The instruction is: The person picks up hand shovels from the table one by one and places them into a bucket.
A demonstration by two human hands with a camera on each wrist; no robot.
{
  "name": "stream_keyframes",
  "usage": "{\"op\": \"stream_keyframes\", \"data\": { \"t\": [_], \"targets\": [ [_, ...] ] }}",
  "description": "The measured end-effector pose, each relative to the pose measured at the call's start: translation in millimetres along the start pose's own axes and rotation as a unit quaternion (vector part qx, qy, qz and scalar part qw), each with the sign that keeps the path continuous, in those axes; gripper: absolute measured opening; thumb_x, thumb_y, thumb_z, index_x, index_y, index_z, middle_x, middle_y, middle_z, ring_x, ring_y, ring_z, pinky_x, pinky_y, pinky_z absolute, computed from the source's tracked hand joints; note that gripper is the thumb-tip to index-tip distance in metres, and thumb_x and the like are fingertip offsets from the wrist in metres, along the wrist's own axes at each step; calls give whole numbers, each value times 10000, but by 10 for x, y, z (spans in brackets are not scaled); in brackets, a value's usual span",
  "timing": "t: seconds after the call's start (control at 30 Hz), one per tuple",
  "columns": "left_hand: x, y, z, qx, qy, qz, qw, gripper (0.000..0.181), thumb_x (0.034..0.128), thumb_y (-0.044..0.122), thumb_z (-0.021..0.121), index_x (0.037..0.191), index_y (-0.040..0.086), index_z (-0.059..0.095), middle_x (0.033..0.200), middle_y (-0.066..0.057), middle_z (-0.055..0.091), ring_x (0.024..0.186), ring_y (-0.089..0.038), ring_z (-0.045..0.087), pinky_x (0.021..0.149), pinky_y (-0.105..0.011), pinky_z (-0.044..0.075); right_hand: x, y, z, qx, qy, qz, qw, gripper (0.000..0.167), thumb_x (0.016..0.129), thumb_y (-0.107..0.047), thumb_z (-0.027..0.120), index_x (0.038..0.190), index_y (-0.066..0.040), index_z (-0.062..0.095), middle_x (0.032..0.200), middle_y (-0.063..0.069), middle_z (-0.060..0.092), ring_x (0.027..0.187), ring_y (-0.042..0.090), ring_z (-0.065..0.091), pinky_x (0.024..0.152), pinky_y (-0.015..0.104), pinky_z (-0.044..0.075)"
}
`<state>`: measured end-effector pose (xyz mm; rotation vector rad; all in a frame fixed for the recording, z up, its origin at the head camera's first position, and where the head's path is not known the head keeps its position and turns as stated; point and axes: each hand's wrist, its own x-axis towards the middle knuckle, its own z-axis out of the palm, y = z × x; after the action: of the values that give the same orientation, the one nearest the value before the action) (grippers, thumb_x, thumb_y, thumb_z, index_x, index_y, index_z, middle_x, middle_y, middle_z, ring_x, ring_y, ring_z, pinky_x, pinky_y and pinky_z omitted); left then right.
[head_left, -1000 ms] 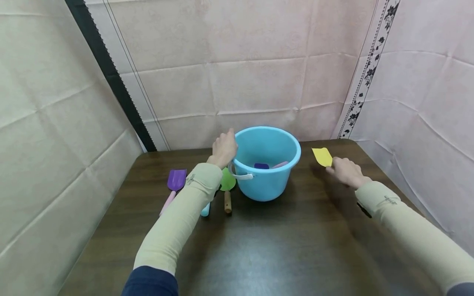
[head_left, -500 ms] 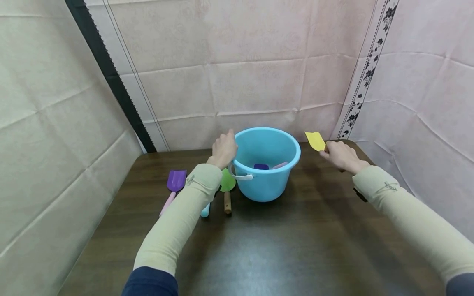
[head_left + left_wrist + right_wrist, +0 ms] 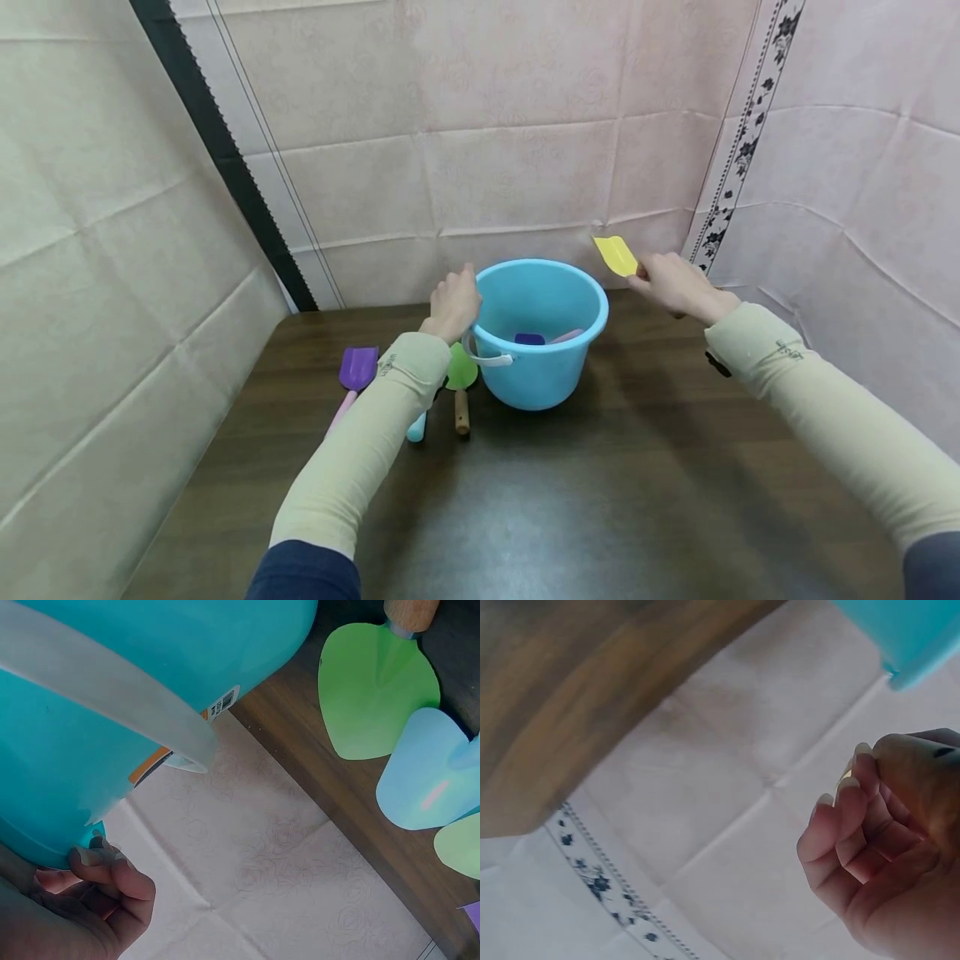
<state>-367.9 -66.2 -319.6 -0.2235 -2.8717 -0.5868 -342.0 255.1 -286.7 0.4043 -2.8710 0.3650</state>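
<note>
Head view: right hand point(image 3: 678, 285) pinches a yellow, squarish-bladed scoop point(image 3: 617, 256) jutting leftward; left hand point(image 3: 455, 302) grips the round, blue plastic bucket point(image 3: 536, 377).

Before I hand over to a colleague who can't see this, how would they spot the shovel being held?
Find the blue bucket on the dark table. Just to its right, the right hand holds up the yellow shovel. Its colour sets it apart from the green trowel and purple shovel left of the bucket.
</note>
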Motion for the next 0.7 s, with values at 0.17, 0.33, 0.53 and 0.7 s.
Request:
{"op": "stream_keyframes", "data": {
  "t": [0.17, 0.33, 0.53, 0.7],
  "targets": [
    [3, -3, 3, 19, 9, 4, 10000, 192, 990, 110, 454, 1173, 74, 504, 939, -126, 626, 793, -250, 633, 700, -395, 524, 72, -169, -79, -35, 93, -376, 9992, 184, 925, -187, 520, 806, -53, 558, 649, 47, 513, 548, 180, 465, 480, 290, 349],
    [6, -7, 12, 62, 11, -29, 10000, 192, 989, 113, 458, 1173, 77, 502, 939, -124, 625, 800, -254, 634, 705, -398, 525, 133, -341, -108, 95, -30, -774, 9969, 183, 937, -175, 541, 813, -44, 571, 674, 58, 531, 600, 188, 474, 536, 296, 363],
    [6, -6, 24, 125, 88, -30, 9999, 201, 983, 106, 457, 1174, 69, 506, 919, -128, 631, 780, -262, 640, 676, -395, 516, 216, -511, -103, 155, -388, -1306, 9906, 152, 955, -167, 579, 891, -34, 614, 752, 80, 591, 666, 186, 514, 608, 315, 425],
    [12, 5, 14, 167, 94, -24, 9998, 209, 983, 107, 451, 1183, 77, 506, 951, -136, 642, 798, -272, 648, 675, -395, 515, 288, -637, -82, -49, -715, -1547, 9854, 126, 949, -166, 600, 895, -61, 643, 767, 78, 613, 669, 183, 518, 615, 314, 435]
  ]
}}
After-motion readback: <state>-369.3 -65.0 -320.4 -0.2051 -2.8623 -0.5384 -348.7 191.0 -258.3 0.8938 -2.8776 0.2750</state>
